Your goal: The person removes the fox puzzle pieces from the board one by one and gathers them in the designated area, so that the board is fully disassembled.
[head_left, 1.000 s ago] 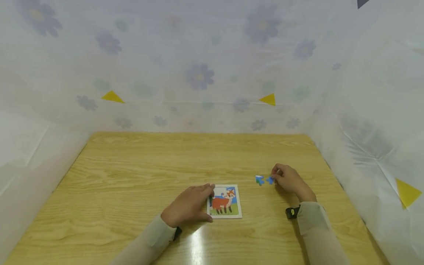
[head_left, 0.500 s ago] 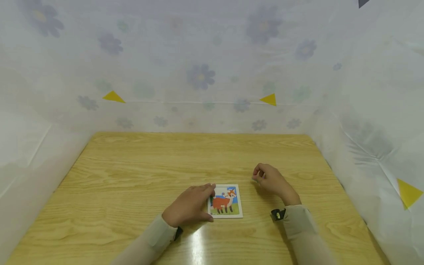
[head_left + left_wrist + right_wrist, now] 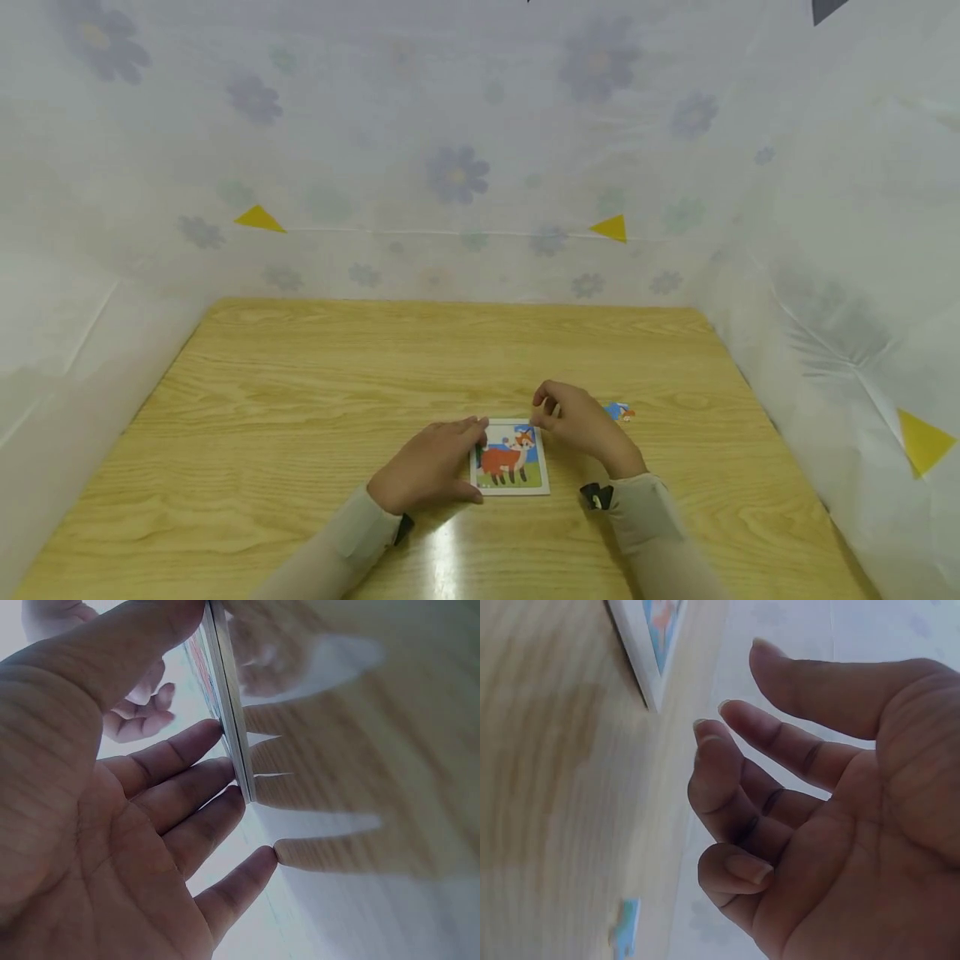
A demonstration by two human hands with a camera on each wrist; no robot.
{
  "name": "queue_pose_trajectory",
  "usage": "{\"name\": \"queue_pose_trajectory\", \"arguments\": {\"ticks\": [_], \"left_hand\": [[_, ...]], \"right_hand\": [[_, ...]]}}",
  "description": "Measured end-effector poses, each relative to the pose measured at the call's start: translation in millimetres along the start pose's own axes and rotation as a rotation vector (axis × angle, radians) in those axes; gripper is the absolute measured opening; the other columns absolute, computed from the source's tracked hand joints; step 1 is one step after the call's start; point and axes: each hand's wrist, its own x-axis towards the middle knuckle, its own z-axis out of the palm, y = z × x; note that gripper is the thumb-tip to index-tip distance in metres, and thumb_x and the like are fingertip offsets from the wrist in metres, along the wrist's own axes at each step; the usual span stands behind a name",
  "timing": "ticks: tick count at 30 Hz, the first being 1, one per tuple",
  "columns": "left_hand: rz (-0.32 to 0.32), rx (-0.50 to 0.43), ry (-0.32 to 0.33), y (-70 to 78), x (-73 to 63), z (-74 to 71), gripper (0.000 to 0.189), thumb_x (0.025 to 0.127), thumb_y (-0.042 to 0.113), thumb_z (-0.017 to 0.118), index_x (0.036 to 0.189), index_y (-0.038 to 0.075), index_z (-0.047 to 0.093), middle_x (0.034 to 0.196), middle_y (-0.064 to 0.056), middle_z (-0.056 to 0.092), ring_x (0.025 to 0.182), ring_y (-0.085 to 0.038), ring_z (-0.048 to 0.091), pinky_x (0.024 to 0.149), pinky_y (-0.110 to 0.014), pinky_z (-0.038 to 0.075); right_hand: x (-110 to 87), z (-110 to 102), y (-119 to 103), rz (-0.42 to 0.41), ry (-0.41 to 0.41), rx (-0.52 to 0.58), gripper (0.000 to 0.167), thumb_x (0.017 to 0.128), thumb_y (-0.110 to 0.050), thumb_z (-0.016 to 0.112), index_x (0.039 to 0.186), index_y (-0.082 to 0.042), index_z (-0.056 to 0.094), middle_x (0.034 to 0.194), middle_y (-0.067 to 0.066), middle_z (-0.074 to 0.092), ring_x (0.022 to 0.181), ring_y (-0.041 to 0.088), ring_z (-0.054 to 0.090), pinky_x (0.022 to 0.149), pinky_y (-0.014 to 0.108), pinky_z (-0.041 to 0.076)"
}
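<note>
A small jigsaw puzzle (image 3: 545,467), white-framed with a red fox-like animal on it, lies flat on the table. My left hand (image 3: 430,467) holds it at its left side, thumb at the near corner and forefinger over the far one. In the left wrist view, the fingertips (image 3: 225,776) touch its thin edge. My right hand (image 3: 581,425) hovers by the puzzle's far right corner. The right wrist view shows its fingers loosely bent, the thumb apart from them and nothing between. Behind that hand, blue and orange puzzle pieces (image 3: 618,411) lie on the table, partly covered.
The wood-grain table (image 3: 337,358) is enclosed by pale flower-patterned sheeting (image 3: 375,150) at the back and sides. Yellow triangles (image 3: 609,227) mark the sheeting. Dark wrist straps (image 3: 597,497) sit at both cuffs.
The right hand has moved left and slightly nearer, from the loose pieces to the puzzle's corner, uncovering some pieces behind it. The left hand and puzzle have stayed in place.
</note>
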Motion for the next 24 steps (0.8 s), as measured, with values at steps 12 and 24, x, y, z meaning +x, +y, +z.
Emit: {"name": "queue_pose_trajectory", "arguments": {"ticks": [12,24], "left_hand": [[0.017,0.010,0.013,1.6,1.0,2.6,0.062,0.078,0.045,0.090,0.122,0.011,0.062,0.153,-0.013,0.053,0.139,-0.028,0.051,0.111,-0.049,0.043],[0.023,0.042,0.014,2.4,3.5,3.2,0.066,0.078,0.047,0.090,0.127,0.011,0.061,0.151,-0.013,0.054,0.139,-0.028,0.052,0.110,-0.048,0.044]], "right_hand": [[1.2,24,-5,-0.037,-0.067,-0.088,0.015,0.093,-0.013,0.079,0.093,-0.013,0.064,0.077,-0.003,0.058,0.066,0.014,0.052,0.060,0.032,0.044],[-8.1,25,-16,-0.006,-0.086,-0.154,0.029,0.085,-0.010,0.086,0.095,-0.011,0.059,0.082,0.000,0.055,0.070,0.015,0.050,0.063,0.033,0.043]]}}
